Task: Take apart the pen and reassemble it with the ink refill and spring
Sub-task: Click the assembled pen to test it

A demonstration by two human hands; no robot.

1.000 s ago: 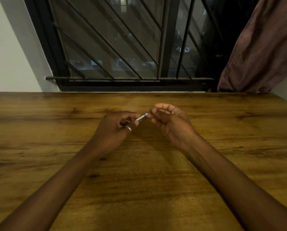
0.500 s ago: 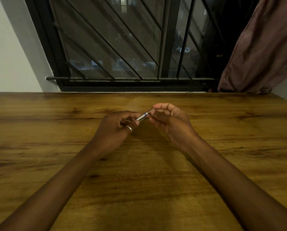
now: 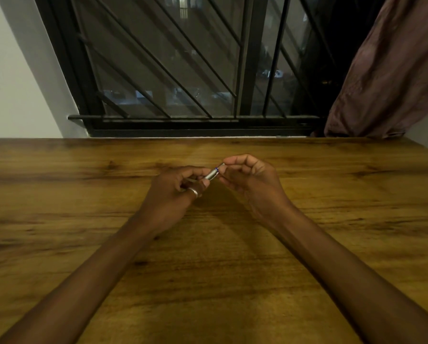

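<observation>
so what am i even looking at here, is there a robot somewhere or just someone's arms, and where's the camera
There is no robot: these are a person's two bare arms. The single picture comes from a wide-angle camera worn on their head, looking forward and down, so the arms enter from the bottom edge. The left hand, with a ring on one finger, and the right hand pinch a small silvery pen between them, each with its grip closed on one end, above a wooden table. No loose parts show on the wood. Behind are a barred window and a curtain.
</observation>
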